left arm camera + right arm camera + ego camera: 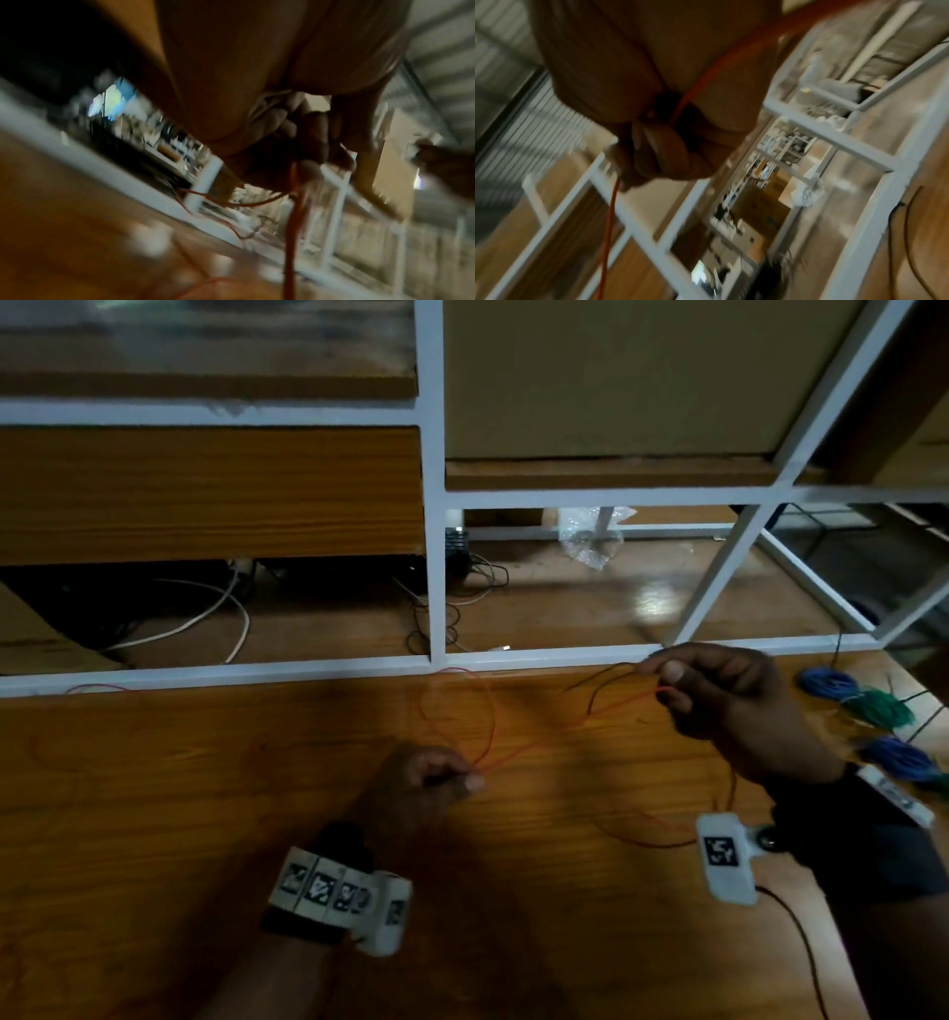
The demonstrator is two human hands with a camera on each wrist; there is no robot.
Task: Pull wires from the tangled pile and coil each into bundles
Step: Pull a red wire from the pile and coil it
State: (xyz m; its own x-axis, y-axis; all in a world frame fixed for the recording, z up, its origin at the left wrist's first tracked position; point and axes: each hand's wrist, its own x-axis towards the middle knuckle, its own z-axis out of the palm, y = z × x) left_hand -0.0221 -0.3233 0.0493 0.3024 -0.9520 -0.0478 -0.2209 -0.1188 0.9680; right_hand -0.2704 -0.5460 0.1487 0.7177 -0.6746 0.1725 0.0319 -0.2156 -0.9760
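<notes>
A thin red wire (544, 742) stretches above the wooden table (154, 788) between both hands. My left hand (464, 780) pinches it near the table's middle, where a loose loop (488, 706) of it curls toward the white frame. My right hand (667, 683) is raised farther right and pinches the wire's other part, with dark strands (601, 683) hanging from the same grip. The left wrist view shows the red wire (291, 233) running down from curled fingers (316, 142). In the right wrist view the red wire (611, 223) hangs from my closed fingers (664, 156).
Coiled bundles lie at the table's right edge: blue (829, 685), green (880, 708) and another blue one (901, 757). A white metal frame (434, 505) borders the table's far side, with cables (205, 618) and bubble wrap (593, 539) behind it. More red wire (642, 834) trails under my right wrist.
</notes>
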